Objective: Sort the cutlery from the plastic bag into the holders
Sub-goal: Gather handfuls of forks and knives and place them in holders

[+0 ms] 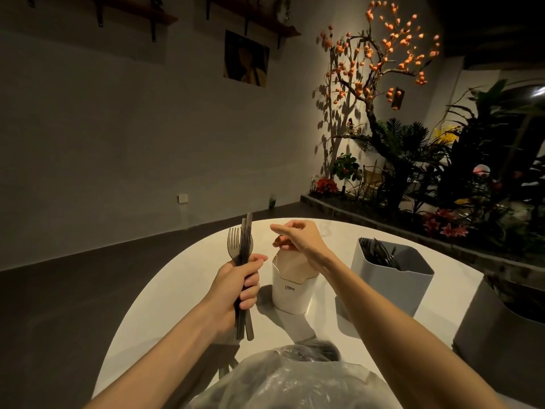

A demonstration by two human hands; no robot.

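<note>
Left hand (237,286) curled tight round one upright bundle of dark cutlery (243,276): one fork head visible, at least two further long pieces beside it, exact count not discernible. Right hand (298,239) held over one white paper cup holder (290,286) with brown liner, thumb extended, fingertips bent downward at the rim, whether anything pinched not discernible. Two holders on white round table (177,290): the cup, and one grey square holder (392,274) to its right with dark cutlery inside; one clear plastic bag (280,379) with dark cutlery at near edge.
</note>
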